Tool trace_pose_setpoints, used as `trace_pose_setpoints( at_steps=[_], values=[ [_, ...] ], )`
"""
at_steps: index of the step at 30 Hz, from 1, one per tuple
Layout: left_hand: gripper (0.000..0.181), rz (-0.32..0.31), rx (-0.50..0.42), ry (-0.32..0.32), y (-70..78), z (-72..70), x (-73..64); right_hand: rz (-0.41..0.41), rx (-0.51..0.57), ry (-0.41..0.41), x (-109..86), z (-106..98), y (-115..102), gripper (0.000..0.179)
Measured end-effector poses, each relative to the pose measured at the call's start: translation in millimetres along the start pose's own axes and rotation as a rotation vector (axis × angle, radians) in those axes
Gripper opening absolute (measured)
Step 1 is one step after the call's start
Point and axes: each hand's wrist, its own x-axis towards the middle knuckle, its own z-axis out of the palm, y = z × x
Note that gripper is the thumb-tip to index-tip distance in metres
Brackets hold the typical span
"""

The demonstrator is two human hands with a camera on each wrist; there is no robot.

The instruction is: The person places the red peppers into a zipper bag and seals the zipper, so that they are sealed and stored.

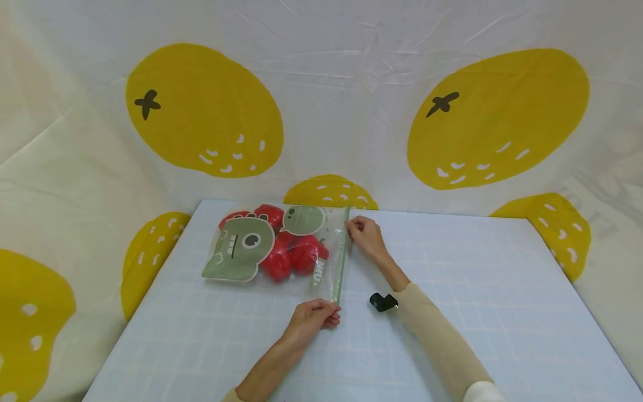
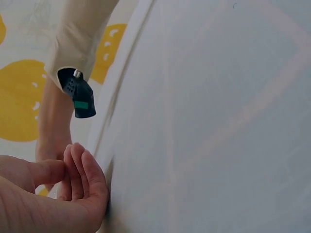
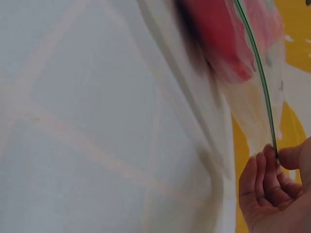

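A clear zip bag [image 1: 329,223] with a green monster print lies flat on the table. Through its plastic show several glossy red bell peppers [image 1: 306,255]. The green zip edge [image 1: 343,257] runs along the bag's right side. My left hand [image 1: 312,318] pinches the near end of that edge between thumb and fingers; in the left wrist view the same hand [image 2: 73,191] hides most of what it grips. At the far corner my right hand [image 1: 365,234] pinches the other end of the zip edge, as the right wrist view shows with thumb and fingers [image 3: 274,187] together.
A small black device [image 1: 383,302] is at the right wrist, by the beige sleeve [image 1: 437,335]. Pale blue checked cloth covers the table [image 1: 477,290]. A white curtain [image 1: 341,111] with yellow fruit prints stands behind and along both sides.
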Motion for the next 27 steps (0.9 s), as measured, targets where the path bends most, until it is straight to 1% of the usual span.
trace_pose_setpoints(
  at_steps=[7, 12, 20, 27],
  values=[
    [0.026, 0.0, 0.006, -0.008, -1.6, 0.4, 1.2, 0.011, -0.001, 0.029, 13.8, -3.0, 1.4, 0.028],
    [0.026, 0.001, 0.008, -0.011, -3.7, 0.3, 1.9, 0.034, -0.006, 0.049, 21.7, -4.6, 3.8, 0.031],
    [0.027, -0.002, 0.005, -0.011, -3.4, 0.0, 0.4, 0.036, -0.017, 0.087, 33.4, -3.3, 8.1, 0.029],
    [0.025, -0.016, 0.013, 0.012, -2.9, -1.1, -0.2, 0.032, -0.006, 0.076, 37.2, -1.1, 8.3, 0.03]
  ],
)
